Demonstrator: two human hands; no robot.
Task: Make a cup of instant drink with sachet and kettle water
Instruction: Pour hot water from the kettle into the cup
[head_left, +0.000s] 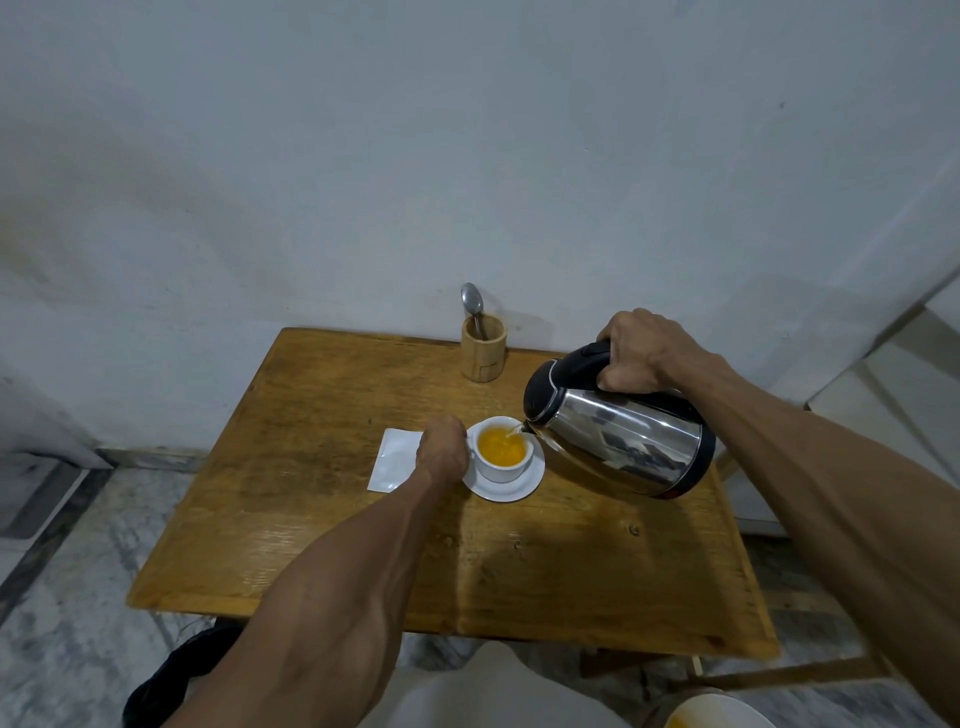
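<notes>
A wooden table stands against a pale wall, and most of its top is bare. The biggest thing over it is a steel kettle with a black lid and handle, held in the air at the right side and tipped down to the left so its spout sits just over the far right rim of the cup. The right hand has its fingers wrapped tight round the black handle. A thin stream runs from the spout into a white cup, which is partly full of orange-yellow drink and stands on a white saucer near the middle of the table. The left hand is at the cup's left side, fingers curled in against it; I cannot tell whether they pinch the handle. A white sachet lies flat just left of that hand. At the far edge a wooden holder keeps a spoon upright.
</notes>
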